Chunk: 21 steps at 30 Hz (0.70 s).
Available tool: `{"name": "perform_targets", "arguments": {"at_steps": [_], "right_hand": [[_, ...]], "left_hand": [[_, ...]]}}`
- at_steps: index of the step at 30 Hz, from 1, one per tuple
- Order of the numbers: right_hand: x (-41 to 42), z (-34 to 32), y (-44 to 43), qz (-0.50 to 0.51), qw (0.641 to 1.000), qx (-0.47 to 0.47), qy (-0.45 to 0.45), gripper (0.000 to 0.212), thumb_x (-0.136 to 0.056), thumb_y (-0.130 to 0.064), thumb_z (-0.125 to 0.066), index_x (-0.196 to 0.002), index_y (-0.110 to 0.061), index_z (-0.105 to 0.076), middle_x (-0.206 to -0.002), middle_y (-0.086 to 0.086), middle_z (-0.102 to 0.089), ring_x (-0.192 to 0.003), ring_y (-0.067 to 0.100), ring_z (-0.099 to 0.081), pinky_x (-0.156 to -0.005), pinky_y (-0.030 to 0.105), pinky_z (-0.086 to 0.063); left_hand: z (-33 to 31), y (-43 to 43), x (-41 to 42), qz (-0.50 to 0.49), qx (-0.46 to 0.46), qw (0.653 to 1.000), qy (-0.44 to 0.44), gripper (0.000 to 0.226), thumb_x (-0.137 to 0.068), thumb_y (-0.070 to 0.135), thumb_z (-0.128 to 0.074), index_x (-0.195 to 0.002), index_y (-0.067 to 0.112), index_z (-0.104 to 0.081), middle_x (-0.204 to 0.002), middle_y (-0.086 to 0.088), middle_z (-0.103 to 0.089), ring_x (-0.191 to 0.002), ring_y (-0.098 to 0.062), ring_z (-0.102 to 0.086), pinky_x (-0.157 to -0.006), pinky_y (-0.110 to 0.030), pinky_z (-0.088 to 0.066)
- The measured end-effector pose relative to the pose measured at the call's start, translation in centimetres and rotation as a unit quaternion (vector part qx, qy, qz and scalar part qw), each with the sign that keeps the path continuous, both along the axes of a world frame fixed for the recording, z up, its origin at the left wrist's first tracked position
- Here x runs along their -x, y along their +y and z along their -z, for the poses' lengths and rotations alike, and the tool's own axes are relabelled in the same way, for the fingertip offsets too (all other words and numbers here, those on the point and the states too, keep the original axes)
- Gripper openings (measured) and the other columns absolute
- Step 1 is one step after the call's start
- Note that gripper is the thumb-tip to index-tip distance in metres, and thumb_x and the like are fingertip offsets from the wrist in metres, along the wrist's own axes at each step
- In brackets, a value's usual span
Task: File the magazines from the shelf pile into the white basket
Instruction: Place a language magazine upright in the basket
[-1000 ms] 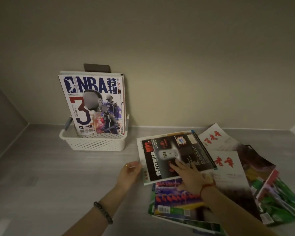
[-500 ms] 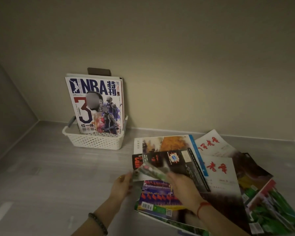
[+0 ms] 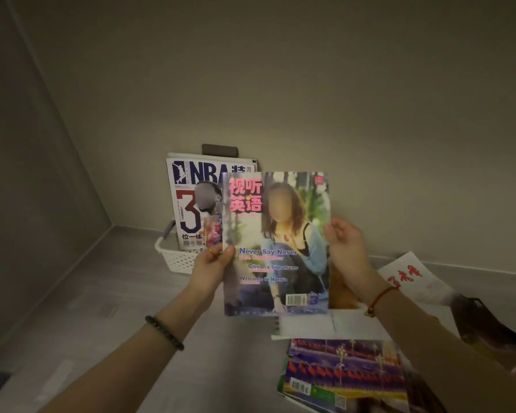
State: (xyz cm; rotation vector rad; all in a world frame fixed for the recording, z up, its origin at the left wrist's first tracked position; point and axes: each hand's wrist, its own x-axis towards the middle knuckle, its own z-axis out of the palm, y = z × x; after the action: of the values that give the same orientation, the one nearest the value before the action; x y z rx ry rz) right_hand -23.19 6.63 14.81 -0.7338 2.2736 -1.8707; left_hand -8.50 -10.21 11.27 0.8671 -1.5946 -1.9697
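I hold a magazine [image 3: 276,242] upright in front of me, its cover showing a seated woman and pink Chinese title. My left hand [image 3: 210,265] grips its left edge and my right hand [image 3: 344,244] grips its right edge. Behind it the white basket [image 3: 176,259] stands against the back wall with an NBA magazine [image 3: 194,201] upright inside, partly hidden by the held one. The pile of magazines [image 3: 344,372] lies on the shelf at lower right.
A white sheet with red characters [image 3: 406,277] and several glossy magazines [image 3: 489,332] spread to the right. The grey shelf surface [image 3: 101,308] meets a side wall on the left. A dark bracket [image 3: 219,150] sits on the back wall above the basket.
The magazine came off the pile, was turned over and raised upright, now showing its front cover. Both hands rose with it towards the basket.
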Motion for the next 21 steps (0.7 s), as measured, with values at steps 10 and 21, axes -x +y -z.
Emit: {"name": "perform_targets", "arguments": {"at_steps": [10, 21], "right_hand": [[-0.3, -3.6, -13.5, 0.043, 0.99, -0.034, 0.131, 0.027, -0.081, -0.003, -0.061, -0.062, -0.021, -0.052, -0.058, -0.01, -0.056, -0.058, 0.011, -0.056, -0.058, 0.018, -0.043], [2.5, 1.8, -22.7, 0.114, 0.988, -0.087, 0.049, 0.007, -0.083, -0.006, -0.06, -0.08, -0.005, -0.066, -0.074, 0.004, -0.065, -0.063, 0.013, -0.058, -0.06, 0.015, -0.05]], "left_hand": [[-4.9, -15.1, -0.5, -0.085, 0.214, 0.972, -0.047, 0.024, -0.082, 0.017, -0.064, -0.06, 0.026, -0.067, -0.06, 0.009, -0.064, -0.066, -0.017, -0.057, -0.071, -0.033, -0.05], [1.8, -23.9, 4.9, -0.104, 0.108, 0.986, -0.076, 0.022, -0.081, 0.011, -0.064, -0.097, -0.003, -0.067, -0.094, -0.018, -0.068, -0.081, -0.028, -0.064, -0.087, -0.042, -0.053]]}}
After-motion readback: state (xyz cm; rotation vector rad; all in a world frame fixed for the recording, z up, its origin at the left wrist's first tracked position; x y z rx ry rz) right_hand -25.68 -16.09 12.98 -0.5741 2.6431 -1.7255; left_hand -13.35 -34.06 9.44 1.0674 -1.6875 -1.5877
